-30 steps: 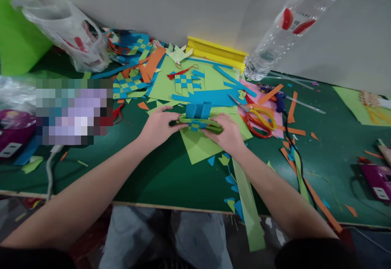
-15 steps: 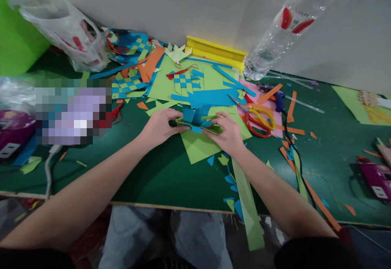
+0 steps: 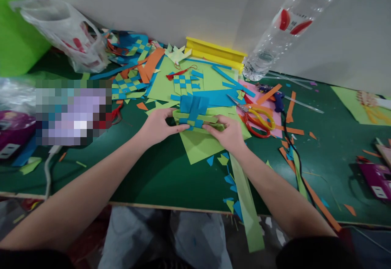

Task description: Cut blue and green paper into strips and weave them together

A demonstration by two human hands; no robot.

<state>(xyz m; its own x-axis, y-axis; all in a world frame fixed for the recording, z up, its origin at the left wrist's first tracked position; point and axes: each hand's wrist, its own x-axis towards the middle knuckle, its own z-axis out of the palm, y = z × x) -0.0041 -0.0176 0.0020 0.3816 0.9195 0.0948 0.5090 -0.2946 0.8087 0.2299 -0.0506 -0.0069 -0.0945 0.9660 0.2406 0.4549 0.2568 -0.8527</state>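
Between my two hands is a small weave of blue and green paper strips (image 3: 193,112), its wide blue strips standing up at the back. My left hand (image 3: 160,126) pinches its left end, thumb along the lower front edge. At the right end, my right hand (image 3: 227,132) grips the green strips between thumb and fingers. Beneath the weave lies a green paper sheet (image 3: 195,149) on the dark green table (image 3: 143,179). Just behind is a finished-looking woven paper fish (image 3: 185,82) with a red tassel (image 3: 179,73).
Scissors (image 3: 258,116) with red and yellow handles lie right of my hands, near a blue glue gun (image 3: 278,101). A plastic bottle (image 3: 269,53) and yellow holder (image 3: 214,53) stand behind. Left are a plastic bag (image 3: 73,41) and a blurred-out device (image 3: 76,110). Paper scraps (image 3: 230,179) litter the table.
The paper weave has tilted so that its woven face and upright blue strips now show, where before I looked into its open top edge. Both hands keep their hold in nearly the same place.
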